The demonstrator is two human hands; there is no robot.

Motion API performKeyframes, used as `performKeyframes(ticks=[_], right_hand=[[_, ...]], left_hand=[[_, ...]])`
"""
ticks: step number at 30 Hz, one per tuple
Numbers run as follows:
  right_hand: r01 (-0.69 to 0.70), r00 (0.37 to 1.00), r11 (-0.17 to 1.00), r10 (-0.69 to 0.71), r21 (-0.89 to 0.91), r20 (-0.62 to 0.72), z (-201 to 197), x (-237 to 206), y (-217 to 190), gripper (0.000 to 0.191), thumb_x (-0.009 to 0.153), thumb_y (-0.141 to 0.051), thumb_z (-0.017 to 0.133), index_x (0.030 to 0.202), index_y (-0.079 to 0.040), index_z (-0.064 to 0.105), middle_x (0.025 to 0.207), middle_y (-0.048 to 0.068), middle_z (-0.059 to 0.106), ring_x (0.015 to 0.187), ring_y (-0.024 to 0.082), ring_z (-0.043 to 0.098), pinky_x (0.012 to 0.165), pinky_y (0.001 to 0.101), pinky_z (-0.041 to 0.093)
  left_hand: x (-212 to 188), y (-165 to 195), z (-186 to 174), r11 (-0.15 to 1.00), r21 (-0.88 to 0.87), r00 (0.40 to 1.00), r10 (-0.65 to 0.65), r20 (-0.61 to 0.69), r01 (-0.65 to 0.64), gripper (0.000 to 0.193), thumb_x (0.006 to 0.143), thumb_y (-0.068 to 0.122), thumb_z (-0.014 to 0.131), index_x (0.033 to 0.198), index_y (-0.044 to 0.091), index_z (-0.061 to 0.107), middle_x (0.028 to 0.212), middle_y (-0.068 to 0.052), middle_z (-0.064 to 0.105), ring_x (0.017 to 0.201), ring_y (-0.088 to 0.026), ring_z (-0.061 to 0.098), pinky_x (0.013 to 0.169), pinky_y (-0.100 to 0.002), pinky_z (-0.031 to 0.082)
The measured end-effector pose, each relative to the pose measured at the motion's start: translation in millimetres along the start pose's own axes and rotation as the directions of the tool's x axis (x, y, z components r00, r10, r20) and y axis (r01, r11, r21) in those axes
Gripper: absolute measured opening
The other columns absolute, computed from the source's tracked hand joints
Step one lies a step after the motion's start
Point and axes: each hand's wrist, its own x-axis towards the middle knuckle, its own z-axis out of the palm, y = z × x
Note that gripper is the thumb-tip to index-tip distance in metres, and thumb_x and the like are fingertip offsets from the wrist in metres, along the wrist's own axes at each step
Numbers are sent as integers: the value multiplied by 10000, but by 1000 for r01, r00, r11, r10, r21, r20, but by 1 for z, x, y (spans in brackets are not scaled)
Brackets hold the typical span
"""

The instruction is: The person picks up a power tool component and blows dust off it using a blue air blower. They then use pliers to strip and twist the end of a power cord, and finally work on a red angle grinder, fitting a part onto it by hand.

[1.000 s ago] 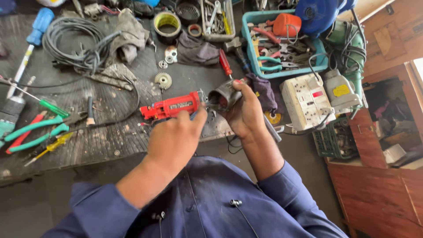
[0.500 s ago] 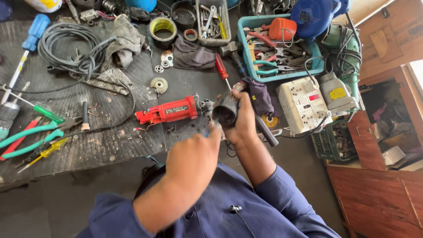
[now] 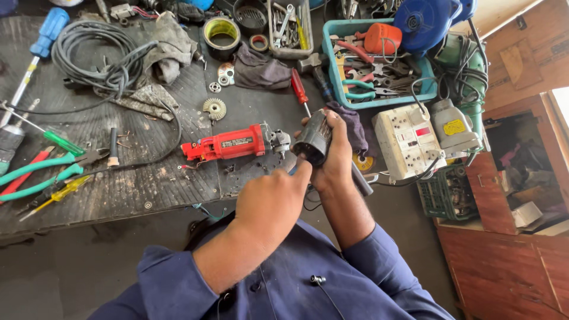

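1. My right hand [image 3: 336, 155] has its fingers clamped around a dark cylindrical motor part [image 3: 312, 137], held up just above the near edge of the worktop [image 3: 148, 189].
2. My left hand [image 3: 269, 204] sits just below and to the left of that part, its fingers curled together with the tips touching or nearly touching the part's lower end; I cannot tell whether they pinch anything small.
3. The part's long axis tilts up and away from me, its open end facing the left hand, so the left hand is the nearer free one.
4. The red tool body [image 3: 228, 144] lies flat on the worktop just left of the part, long axis left to right, its metal head end pointing toward my hands, close but apart.
5. Count: one red body, one motor part, one loose gear [image 3: 214, 108] beyond it, one red-handled screwdriver [image 3: 299, 89], one blue tray [image 3: 379, 98] of tools.
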Motion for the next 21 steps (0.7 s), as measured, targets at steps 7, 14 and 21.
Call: performKeyframes(ticks=[7, 14, 21], right_hand=[[26, 998, 1000, -26, 4, 52, -1, -9, -5, 347, 1028, -375, 560, 1135, -47, 593, 955, 122, 689, 773, 253, 701, 652, 430, 594], [-14, 999, 1000, 14, -9, -32, -3, -3, -4, 346, 1004, -368, 530, 1096, -46, 614, 928, 113, 694, 751, 254, 703, 621, 452, 605], [1, 1000, 997, 0, 74, -17, -18, 12, -2, 285, 987, -335, 571, 1145, -101, 612, 963, 131, 694, 772, 286, 699, 653, 425, 591]], left_hand=[[1, 4, -7, 991, 133, 997, -30, 67, 20, 434, 904, 207, 579, 1323, 91, 580, 681, -65, 643, 497, -233, 694, 362, -347, 544], [-1, -3, 10, 987, 160, 999, -16, 43, 9, 453, 867, 183, 593, 1309, 86, 592, 641, -55, 629, 460, -215, 687, 374, -347, 548], [1, 5, -5, 985, 173, 969, -47, 243, 4, 489, 860, 146, 588, 1349, 134, 591, 699, -64, 648, 538, -245, 726, 423, -372, 575]])
